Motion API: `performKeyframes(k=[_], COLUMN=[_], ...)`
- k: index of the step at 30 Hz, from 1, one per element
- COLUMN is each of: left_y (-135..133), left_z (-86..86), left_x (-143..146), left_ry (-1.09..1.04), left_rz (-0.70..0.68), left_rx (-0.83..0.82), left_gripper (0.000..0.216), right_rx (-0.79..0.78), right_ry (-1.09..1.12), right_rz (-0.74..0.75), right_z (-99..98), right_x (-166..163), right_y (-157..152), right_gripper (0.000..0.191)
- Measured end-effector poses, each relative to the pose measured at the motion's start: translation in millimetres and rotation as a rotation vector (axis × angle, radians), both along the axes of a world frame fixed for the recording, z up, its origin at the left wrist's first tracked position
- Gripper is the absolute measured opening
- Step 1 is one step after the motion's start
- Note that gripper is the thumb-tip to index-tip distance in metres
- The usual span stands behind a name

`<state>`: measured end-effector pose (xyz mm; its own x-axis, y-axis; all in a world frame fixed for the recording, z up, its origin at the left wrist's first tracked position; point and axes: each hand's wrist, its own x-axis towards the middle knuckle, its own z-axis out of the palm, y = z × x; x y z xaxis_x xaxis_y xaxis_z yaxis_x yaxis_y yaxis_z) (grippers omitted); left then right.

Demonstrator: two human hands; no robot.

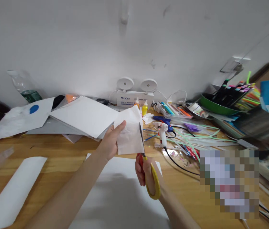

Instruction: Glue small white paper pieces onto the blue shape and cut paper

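Note:
My left hand pinches a white sheet of thin paper, holding it upright above the wooden table. My right hand grips scissors with yellow and red handles. Their blades run up along the paper's right edge. Both hands hover over a large white sheet lying flat on the table.
Stacked white and grey boards lie behind the hands. A white strip lies front left. Glue guns, a black cable, markers, straws and paper scraps crowd the right side. A plastic bottle leans by the wall.

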<state>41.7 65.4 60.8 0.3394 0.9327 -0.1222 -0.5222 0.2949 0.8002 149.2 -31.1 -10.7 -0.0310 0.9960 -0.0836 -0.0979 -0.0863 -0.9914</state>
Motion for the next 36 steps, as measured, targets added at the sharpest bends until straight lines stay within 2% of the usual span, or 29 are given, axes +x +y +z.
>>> performKeyframes(k=[7,11,17,25,30,36], left_y=[-4,-8,-11,-12,-12,-12], left_z=[3.7,6.7,5.6,4.3,5.5,8.1], left_x=[0,3,7,7,6,6], left_ry=[0.027,0.038,0.043,0.052,0.038,0.020], left_rz=[0.023,-0.022,-0.067,-0.067,-0.072,-0.050], left_rx=[0.010,-0.023,0.012,0.022,-0.003,-0.045], left_gripper=[0.018,0.015,0.020,0.019,0.019,0.021], right_rx=[0.002,0.055,0.036,0.147,0.078,0.045], right_ry=[0.019,-0.036,-0.080,-0.340,-0.283,-0.229], right_rz=[0.096,0.043,-0.044,-0.143,-0.219,-0.200], right_z=[4.4,1.8,-5.6,0.1,8.3,13.4], right_x=[-1,0,2,1,-6,-4], right_y=[3,3,2,-1,-2,-1], right_gripper=[0.061,0.063,0.061,0.063,0.064,0.061])
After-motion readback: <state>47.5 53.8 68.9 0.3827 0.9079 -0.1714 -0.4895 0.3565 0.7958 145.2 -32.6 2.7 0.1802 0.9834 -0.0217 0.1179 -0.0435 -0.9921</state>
